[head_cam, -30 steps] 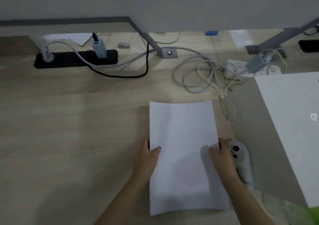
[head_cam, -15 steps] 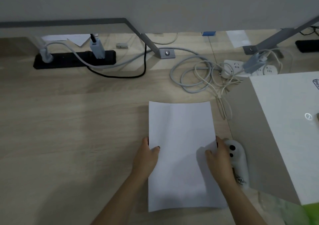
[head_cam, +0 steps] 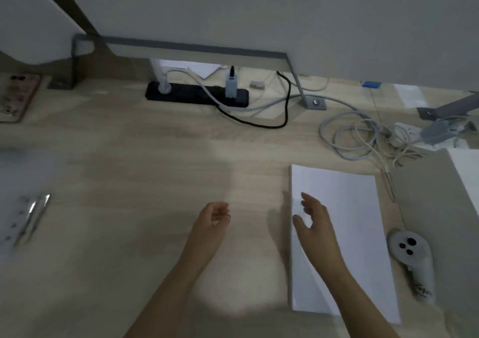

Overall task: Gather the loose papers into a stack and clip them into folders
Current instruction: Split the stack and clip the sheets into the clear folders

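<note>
A white stack of papers [head_cam: 347,223] lies flat on the wooden desk [head_cam: 155,172], right of centre. My right hand [head_cam: 312,221] hovers over the stack's left edge with fingers spread, holding nothing. My left hand [head_cam: 212,223] is over bare desk left of the stack, fingers loosely curled and empty. At the far left edge lies a blurred transparent folder [head_cam: 18,187] with a metal clip bar [head_cam: 33,216] on it.
A white handheld controller [head_cam: 412,257] lies right of the papers. A black power strip [head_cam: 197,95], coiled grey and white cables [head_cam: 363,138] and a white power strip sit at the back. A grey and white board [head_cam: 440,208] is at the right. A pink phone [head_cam: 18,96] lies far left.
Both hands have let go of the paper stack and shifted left. The view has swung left, so the papers now sit right of centre and the folder has come into view.
</note>
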The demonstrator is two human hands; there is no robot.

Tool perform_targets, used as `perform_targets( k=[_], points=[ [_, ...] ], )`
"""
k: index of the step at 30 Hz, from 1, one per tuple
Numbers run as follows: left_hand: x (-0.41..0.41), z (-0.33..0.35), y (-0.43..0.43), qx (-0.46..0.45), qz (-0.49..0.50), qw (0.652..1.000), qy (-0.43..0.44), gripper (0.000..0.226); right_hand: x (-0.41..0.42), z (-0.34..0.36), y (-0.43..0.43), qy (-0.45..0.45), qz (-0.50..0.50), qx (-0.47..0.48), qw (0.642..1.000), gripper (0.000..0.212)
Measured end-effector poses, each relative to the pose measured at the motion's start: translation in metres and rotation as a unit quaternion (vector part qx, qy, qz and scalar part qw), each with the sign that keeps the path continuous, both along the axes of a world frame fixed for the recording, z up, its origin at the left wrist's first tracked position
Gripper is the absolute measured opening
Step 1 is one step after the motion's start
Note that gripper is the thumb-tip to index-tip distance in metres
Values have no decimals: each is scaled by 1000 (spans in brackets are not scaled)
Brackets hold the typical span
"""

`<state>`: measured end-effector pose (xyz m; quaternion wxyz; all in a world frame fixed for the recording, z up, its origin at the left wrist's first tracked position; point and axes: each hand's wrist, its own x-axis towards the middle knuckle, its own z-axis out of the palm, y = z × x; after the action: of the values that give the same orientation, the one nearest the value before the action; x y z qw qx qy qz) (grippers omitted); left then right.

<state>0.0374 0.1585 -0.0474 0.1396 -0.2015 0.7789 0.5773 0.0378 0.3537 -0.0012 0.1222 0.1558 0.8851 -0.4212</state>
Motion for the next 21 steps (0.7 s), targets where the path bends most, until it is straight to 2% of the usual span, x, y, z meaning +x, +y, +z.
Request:
perform_targets(
  k=[7,13,17,21],
  points=[
    [42,18,-177,-35,93,994,53,36,2,-8,-184,-11,173,-15,985,39],
    [88,27,-324,-165,186,966,69,22,18,-14,-325,-76,282,-61,954,37],
    [102,22,-402,-327,192,925,36,31,25,-18,-384,-143,274,-125,943,36],
    [107,14,-468,-408,207,887,-56,63,26,-27,-423,-237,211,-203,926,43]
  ],
)
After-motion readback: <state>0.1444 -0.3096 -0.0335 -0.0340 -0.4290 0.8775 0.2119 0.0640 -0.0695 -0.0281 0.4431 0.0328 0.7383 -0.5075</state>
